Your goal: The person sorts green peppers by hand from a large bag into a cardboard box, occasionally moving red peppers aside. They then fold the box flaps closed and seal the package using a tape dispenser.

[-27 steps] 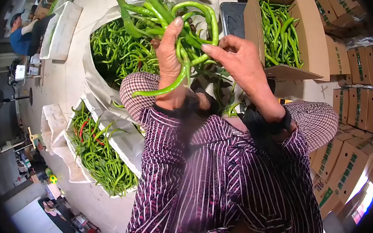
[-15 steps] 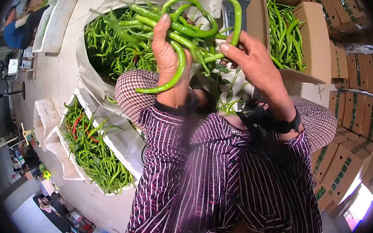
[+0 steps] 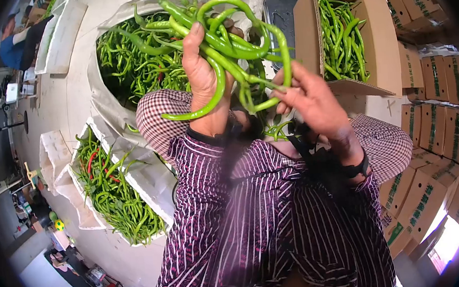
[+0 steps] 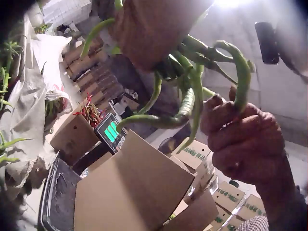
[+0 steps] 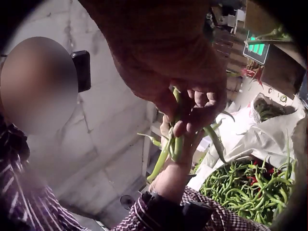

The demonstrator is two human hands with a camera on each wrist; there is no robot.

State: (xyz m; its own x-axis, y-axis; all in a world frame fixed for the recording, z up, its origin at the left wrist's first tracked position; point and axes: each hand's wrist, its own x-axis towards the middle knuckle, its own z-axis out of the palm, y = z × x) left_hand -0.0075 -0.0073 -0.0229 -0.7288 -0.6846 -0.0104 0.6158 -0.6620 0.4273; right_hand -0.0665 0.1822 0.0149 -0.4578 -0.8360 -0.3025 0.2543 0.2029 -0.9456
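Several long green peppers are bunched in the left hand, whose thumb lies over them in the head view. At the bunch's right side, the right hand pinches a curved pepper between thumb and fingers. From the left wrist, that right hand shows curled fingers at the end of a hooked pepper, while the left hand covers the top of the bunch. The right wrist view has the right hand in shadow over pepper ends, with the left hand partly hidden behind.
An open sack of peppers lies beyond the left knee. Left of the body stands a white foam box of peppers. At right are an open carton with peppers, a dark scale platform and stacked cartons.
The right hand has moved down and a little right, its fingers now at the lower end of the curved pepper. The left hand still holds the bunch, slightly further left.
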